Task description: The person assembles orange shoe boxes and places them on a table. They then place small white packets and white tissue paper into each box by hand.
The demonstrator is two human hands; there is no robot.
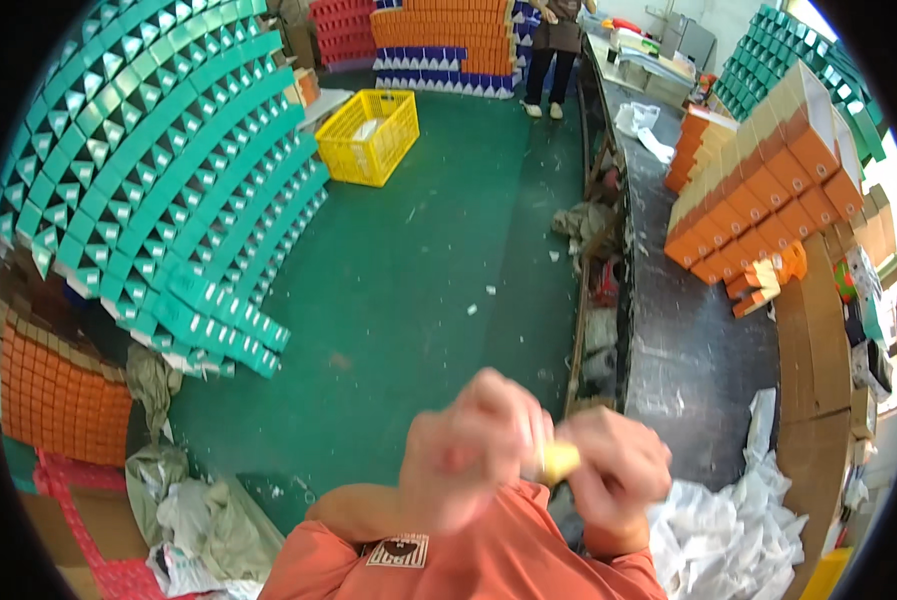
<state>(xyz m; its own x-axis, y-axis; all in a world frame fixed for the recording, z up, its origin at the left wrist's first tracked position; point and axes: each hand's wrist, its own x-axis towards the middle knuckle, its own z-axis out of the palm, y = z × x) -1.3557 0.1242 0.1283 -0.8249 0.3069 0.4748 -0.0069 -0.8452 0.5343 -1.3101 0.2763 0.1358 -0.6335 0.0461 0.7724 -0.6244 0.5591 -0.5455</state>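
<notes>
Both hands meet close to the chest: left hand (465, 455) and right hand (616, 470) each have their fingers curled, pinching between them a small yellow piece (558, 460). Blur hides what the piece is and how the fingertips sit on it.

Progress, judged: the piece is in mid-handling, held in the air and not set down anywhere. On the desk (698, 350), to the right of the piece and beyond it, stands a stepped stack of orange boxes (758, 200); just right of the piece lies crumpled white paper (728, 530). Whether either counts as finished work cannot be told.

Edges and room: the desk's near edge runs just right of the piece and away from the person. Left of the piece, green floor (418, 260) lies open up to a curved wall of teal boxes (158, 170) and a yellow crate (368, 135). A second person (558, 50) stands far beyond the piece, well apart.
</notes>
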